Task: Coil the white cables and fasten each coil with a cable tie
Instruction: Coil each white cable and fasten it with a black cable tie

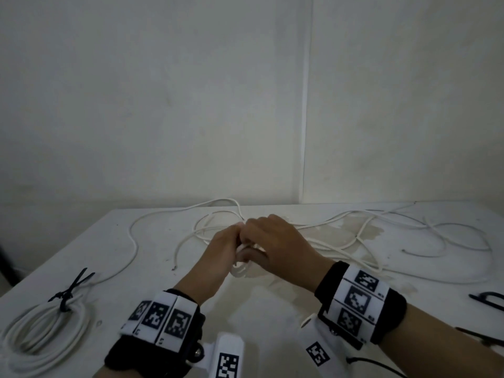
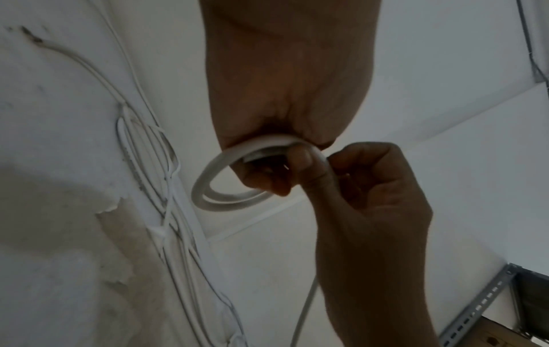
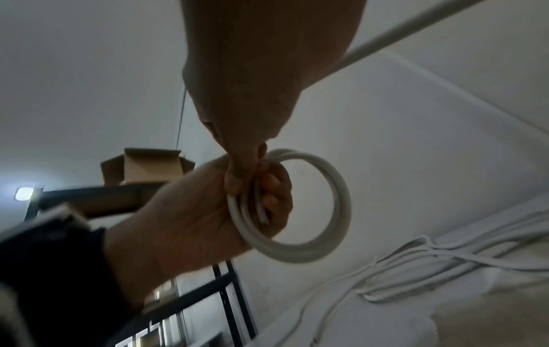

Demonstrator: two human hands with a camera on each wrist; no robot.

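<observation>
A small coil of white cable [image 1: 239,271] hangs between my two hands above the middle of the table. My left hand [image 1: 231,241] grips one side of the coil [image 3: 338,211], fingers curled round its loops. My right hand [image 1: 256,236] pinches the cable at the top of the coil [image 2: 202,187] between thumb and fingers. In the left wrist view the left hand [image 2: 267,178] and right hand [image 2: 341,169] touch at the coil. From the right hand [image 3: 246,164] a straight run of the cable [image 3: 386,40] leads off. The left hand [image 3: 267,199] wears a black wristband.
A large finished coil [image 1: 41,331] bound with a black cable tie [image 1: 73,287] lies at the front left. Loose white cable [image 1: 354,236] sprawls over the back and right of the white table [image 1: 272,309]. More black cable ties [image 1: 488,297] lie at the right edge.
</observation>
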